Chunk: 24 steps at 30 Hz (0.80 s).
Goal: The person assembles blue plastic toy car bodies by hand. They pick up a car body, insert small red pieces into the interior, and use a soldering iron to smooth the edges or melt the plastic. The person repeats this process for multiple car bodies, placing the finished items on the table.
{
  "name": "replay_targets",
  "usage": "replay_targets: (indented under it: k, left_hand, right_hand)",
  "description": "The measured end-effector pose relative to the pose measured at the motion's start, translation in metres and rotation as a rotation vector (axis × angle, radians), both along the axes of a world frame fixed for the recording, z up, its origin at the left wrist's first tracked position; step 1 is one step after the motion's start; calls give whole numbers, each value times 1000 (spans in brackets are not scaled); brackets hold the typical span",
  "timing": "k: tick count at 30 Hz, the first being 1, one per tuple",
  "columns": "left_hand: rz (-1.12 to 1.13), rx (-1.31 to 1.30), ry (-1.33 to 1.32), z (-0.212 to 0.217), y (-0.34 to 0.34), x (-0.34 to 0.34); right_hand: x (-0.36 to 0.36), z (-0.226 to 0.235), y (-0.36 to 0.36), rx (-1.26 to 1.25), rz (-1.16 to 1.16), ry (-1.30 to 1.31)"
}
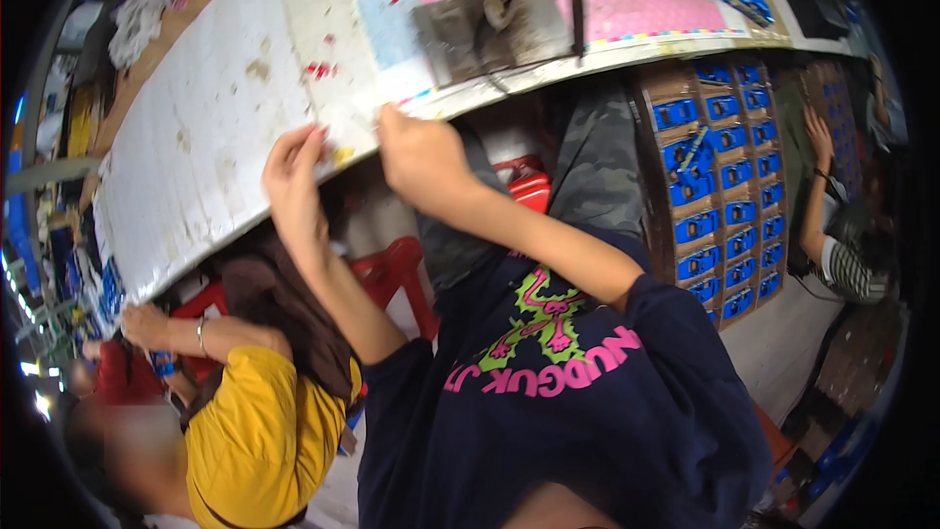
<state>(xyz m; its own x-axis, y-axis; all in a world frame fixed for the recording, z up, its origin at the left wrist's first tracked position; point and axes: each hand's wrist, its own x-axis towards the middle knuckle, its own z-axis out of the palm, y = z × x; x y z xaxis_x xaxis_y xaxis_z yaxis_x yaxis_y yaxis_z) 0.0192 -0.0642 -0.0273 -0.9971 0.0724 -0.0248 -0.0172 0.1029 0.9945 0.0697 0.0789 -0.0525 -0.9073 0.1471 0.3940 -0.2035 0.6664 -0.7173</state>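
Observation:
My left hand (297, 186) is raised at the near edge of the white table (206, 137), its thumb and fingers drawn together. A speck of red shows at its fingertips, too small to name. Just to the right, my right hand (423, 159) is closed, thumb against the curled fingers, over the same edge. Whatever it may hold is hidden. The two hands are apart from each other. Beyond them, several small red pieces (321, 70) lie on the tabletop.
A metal base plate (446, 39) with an upright post stands ahead. A blue toy car (744, 0) lies at the far right. Right of my legs is a divided box (661, 206) of several blue toy cars. A person in yellow (259, 421) sits left; another person's arm (815, 206) is at right.

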Motion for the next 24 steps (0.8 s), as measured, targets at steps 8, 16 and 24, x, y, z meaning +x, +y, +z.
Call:
replay_targets:
  k: [8, 16, 24]
  left_hand:
    - [92, 241, 171, 36, 1, 31]
    - [52, 272, 223, 46, 23, 54]
    - [18, 282, 282, 67, 54, 69]
  right_hand:
    - [14, 1, -17, 229, 33, 66]
    - [110, -49, 116, 161, -55, 159]
    - [58, 11, 288, 277, -761, 429]
